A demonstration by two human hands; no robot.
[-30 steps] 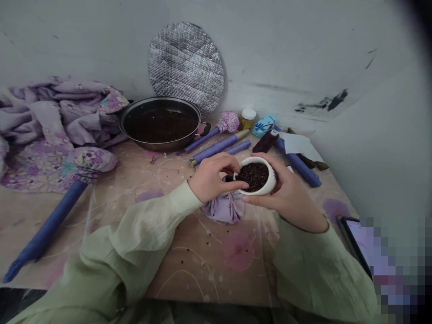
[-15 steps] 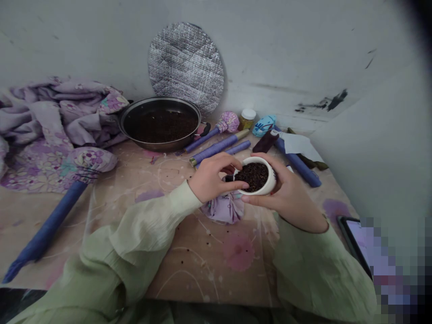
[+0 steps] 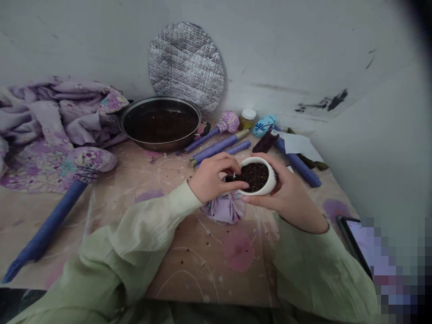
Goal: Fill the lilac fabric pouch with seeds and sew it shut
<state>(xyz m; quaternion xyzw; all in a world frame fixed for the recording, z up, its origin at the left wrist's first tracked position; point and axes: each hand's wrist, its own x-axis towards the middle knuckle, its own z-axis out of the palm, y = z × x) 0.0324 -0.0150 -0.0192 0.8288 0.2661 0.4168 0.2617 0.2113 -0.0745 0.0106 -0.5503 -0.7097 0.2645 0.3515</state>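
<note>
My right hand (image 3: 286, 191) wraps round a small white cup (image 3: 272, 181), tilted toward me. Dark grains or dried bits (image 3: 254, 175) fill it almost to the rim. At the cup's left edge is my left hand (image 3: 216, 177), its fingers curled and its thumb reaching over the rim onto the grains. A tiny white speck shows by its fingertips; what they pinch, if anything, I cannot make out. Beneath both hands lies a gathered lilac cloth bundle (image 3: 222, 209), partly hidden. A dark piece shows in the gap between my left thumb and fingers.
A wide pan (image 3: 165, 143) with dark contents stands behind, near a round silver mat (image 3: 185, 67) against the wall. Purple-wrapped rods (image 3: 216, 147), a lidded jar (image 3: 247, 119) and a dark thread spool (image 3: 265, 141) lie beyond. Left are floral cloth (image 3: 40, 135) and a cloth-headed stick (image 3: 50, 225).
My left fingers have shifted slightly at the cup's rim, and a small white speck now shows at their tips. My right hand and the cup hold nearly the same place.
</note>
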